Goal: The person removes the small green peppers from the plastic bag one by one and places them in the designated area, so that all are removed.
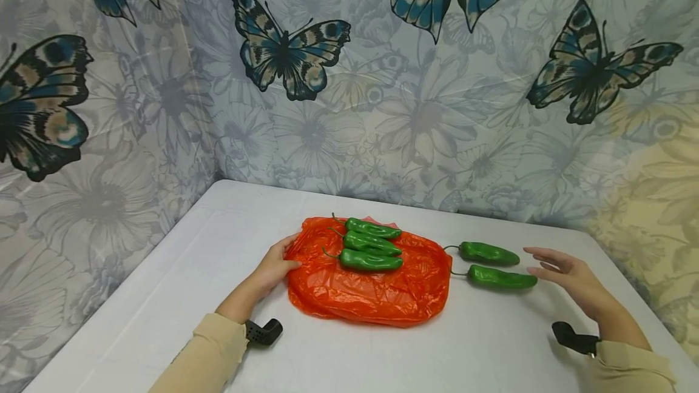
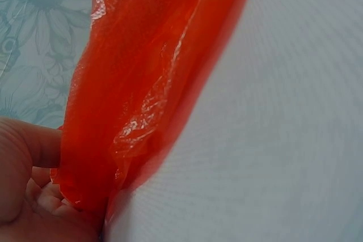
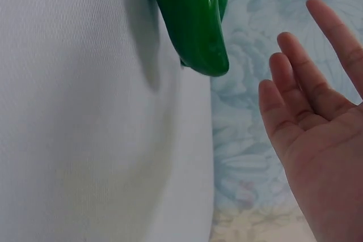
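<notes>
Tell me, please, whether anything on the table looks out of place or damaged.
Nothing stands out: three green peppers lie on the wrinkled red bag, two more peppers beside it on the table.

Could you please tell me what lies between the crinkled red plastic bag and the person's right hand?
In the head view, two long, glossy green peppers lie on the white table between the red plastic bag and the person's right hand.

1. Wall covering: pale grey-blue floral print, yellowish toward lower right.
2. Butterflies: five, printed in teal, black and tan; three cropped.
3. Tabletop: white, rear edge along the wall covering.
</notes>
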{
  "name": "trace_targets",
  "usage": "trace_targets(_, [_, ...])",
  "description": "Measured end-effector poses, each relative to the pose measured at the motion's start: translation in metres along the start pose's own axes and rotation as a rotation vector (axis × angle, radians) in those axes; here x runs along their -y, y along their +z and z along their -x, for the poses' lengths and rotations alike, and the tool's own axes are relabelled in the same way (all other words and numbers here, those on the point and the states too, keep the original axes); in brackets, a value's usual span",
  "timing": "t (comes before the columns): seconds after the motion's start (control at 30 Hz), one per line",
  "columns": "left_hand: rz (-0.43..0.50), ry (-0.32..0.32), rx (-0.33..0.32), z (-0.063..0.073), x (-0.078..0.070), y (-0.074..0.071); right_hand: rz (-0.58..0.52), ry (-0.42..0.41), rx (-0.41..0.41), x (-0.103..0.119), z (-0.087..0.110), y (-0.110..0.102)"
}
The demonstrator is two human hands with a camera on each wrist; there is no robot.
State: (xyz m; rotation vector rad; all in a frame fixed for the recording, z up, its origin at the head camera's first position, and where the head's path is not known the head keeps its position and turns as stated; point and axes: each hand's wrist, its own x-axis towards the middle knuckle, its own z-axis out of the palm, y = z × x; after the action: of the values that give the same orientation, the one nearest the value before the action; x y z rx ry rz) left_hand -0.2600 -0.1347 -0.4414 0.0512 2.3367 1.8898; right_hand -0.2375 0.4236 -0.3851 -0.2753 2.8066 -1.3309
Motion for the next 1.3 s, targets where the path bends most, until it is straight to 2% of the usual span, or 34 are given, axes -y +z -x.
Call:
trace_targets(0.2, [0.002, 0.000, -0.002, 0.000, 0.000, 0.000, -0.018, -0.019, -0.030, 0.003, -0.003, 0.005])
trace_targets(0.4, [-0.003, -0.003, 0.003, -0.001, 0.001, 0.000, -0.021, -0.075, -0.038, 0.006, -0.005, 0.010])
trace_targets(0.67, [0.002, -0.003, -0.007, 0.000, 0.001, 0.001, -0.010, -0.118, -0.053, 0.019, -0.010, 0.017])
trace_targets(0.9, [0.000, -0.012, -0.007, -0.001, 0.002, 0.000, -0.006, -0.085, -0.073, 0.035, -0.014, 0.028])
trace_targets(1.3, [0.001, 0.000, 0.002, 0.000, 0.001, 0.000, 0.004, -0.044, -0.012, 0.051, -0.026, 0.048])
